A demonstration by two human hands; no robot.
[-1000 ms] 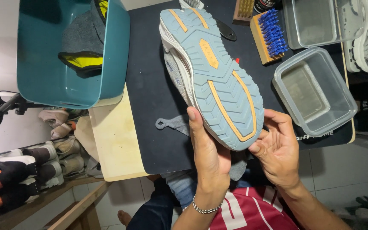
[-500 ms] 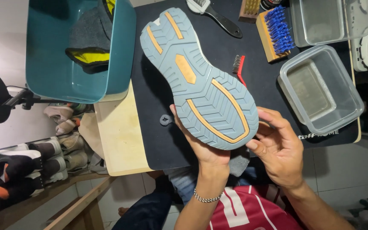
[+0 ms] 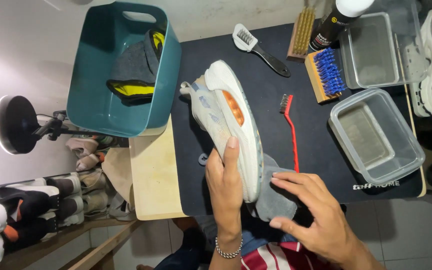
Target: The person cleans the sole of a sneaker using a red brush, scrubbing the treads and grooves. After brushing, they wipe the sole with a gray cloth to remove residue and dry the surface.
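A dark bottle (image 3: 335,22) with a white cap and a small round emblem on its label is being shown at the far edge of the black mat (image 3: 256,90), just beside a wooden brush with pale bristles (image 3: 301,34). White lettering is being displayed along the near right corner of the mat. Two clear plastic containers are being seen at the right edge: one (image 3: 371,50) at the far right corner, the other (image 3: 376,135) nearer, tilted. A wooden brush with blue bristles (image 3: 326,74) is lying between the bottle and the nearer container. A small black-handled brush (image 3: 262,49) is lying near the far edge, and a thin red-handled brush (image 3: 291,131) is lying towards the middle of the mat. A teal tub (image 3: 96,95) holding a grey and yellow item is being carried at the table's far left corner, overlapping the mat's left edge.

A pale grey and white sneaker (image 3: 228,122) with an orange patch in its sole wall is being held on its side above the middle of the mat, heel towards the far edge. It is being gripped by the left hand (image 3: 223,182), whose fingers are being wrapped around the toe end, one finger lying straight along the upper. The right hand (image 3: 308,210) is being kept open, fingers spread and slightly curled, its fingertips resting on a grey cloth (image 3: 275,197) at the near edge of the mat, just beside the sneaker's toe; nothing is being clasped by it.
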